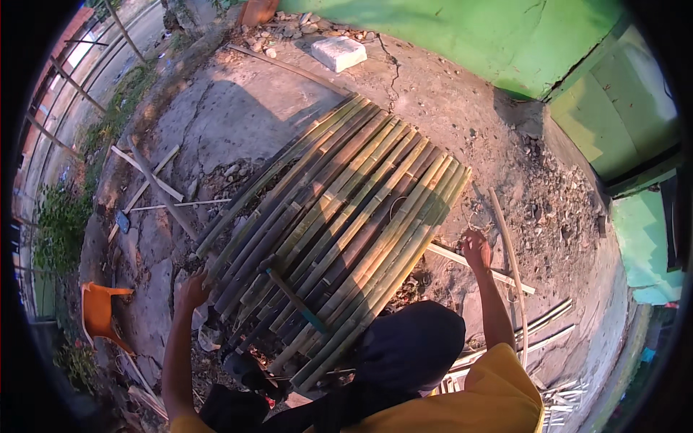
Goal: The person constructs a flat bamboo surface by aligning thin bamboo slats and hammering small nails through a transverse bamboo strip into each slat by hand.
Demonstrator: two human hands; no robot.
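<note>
A slatted panel of split bamboo poles (346, 209), green, tan and dark brown, lies slantwise before me. My left hand (192, 291) is at its left edge, fingers bent against the end of a dark pole; their tips are partly hidden. To the right of the panel and apart from it, my right hand (476, 250) is raised with its fingers loosely apart, above a pale wooden slat (509, 280). Across the lower poles rests a hammer (292, 297) with a teal-ended handle, touched by neither hand.
An orange plastic chair (101, 314) is at the left. A white block (339, 53) sits near the green wall (462, 43). Crossed wooden strips (148, 177) lie left, a long stick (509, 252) right, and cut bamboo strips (556, 317) lower right. Rubble covers the ground.
</note>
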